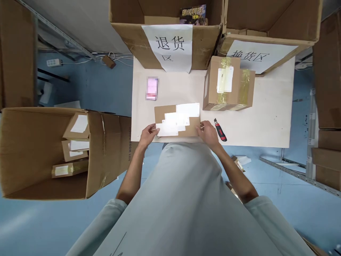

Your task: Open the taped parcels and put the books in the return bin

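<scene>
A flat brown cardboard box [162,111] with several white labels on its top face lies at the table's near edge. My left hand [149,135] grips its lower left corner, the thumb on top. At the lower right corner, my right hand [208,133] holds the same box between thumb and fingers. A red and black utility knife [220,130] lies on the table just right of my right hand. Beyond the box's upper left corner lies a pink phone-like thing [152,88], its face blurred out.
Two taped cartons [212,81] stand on the table [271,113] at the right. Behind are two large open boxes with paper signs, a left one [201,46] and a right one [306,21]. On the left, a big open carton [112,142] contains several small parcels [76,133].
</scene>
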{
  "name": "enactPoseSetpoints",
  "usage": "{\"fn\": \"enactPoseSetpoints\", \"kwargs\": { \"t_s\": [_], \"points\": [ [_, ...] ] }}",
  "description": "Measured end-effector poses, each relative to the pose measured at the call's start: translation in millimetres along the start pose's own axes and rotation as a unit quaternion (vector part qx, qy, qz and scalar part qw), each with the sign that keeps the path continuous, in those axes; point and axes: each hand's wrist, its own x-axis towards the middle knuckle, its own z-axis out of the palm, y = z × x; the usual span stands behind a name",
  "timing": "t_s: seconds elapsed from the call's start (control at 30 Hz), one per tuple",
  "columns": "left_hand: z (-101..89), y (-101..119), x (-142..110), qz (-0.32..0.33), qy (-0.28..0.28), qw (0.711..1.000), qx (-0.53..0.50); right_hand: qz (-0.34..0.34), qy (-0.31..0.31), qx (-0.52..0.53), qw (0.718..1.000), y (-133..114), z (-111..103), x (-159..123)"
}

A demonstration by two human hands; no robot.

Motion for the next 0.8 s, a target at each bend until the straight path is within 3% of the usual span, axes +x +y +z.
{"fn": "enactPoseSetpoints", "kwargs": {
  "t_s": [0.13, 0.23, 0.33, 0.4, 0.57, 0.67, 0.8],
  "points": [
    [28.3, 28, 18, 0.056, -0.040, 0.998, -0.003, 0.062, -0.032, 0.076, 0.995, 35, -9, 32],
    [41.7, 54, 38, 0.058, -0.010, 0.998, -0.007, 0.062, -0.006, 0.150, 0.987, 33, -11, 57],
    [46.3, 75, 49, 0.005, 0.039, 0.999, -0.024, 0.052, 0.019, 0.159, 0.986, 18, -12, 68],
    [43.9, 84, 46, -0.005, 0.071, 0.997, -0.033, 0.054, 0.041, 0.147, 0.987, 8, -14, 62],
    [24.9, 88, 5, 0.073, 0.125, 0.989, -0.034, 0.041, 0.102, 0.158, 0.981, -6, -25, 16],
    [17.1, 77, -16, 0.094, 0.110, 0.989, -0.025, 0.046, 0.098, 0.167, 0.980, -7, -26, -10],
    [14.7, 48, -24, 0.045, 0.096, 0.994, -0.001, 0.052, 0.050, 0.172, 0.982, -2, -13, -26]
  ]
}}
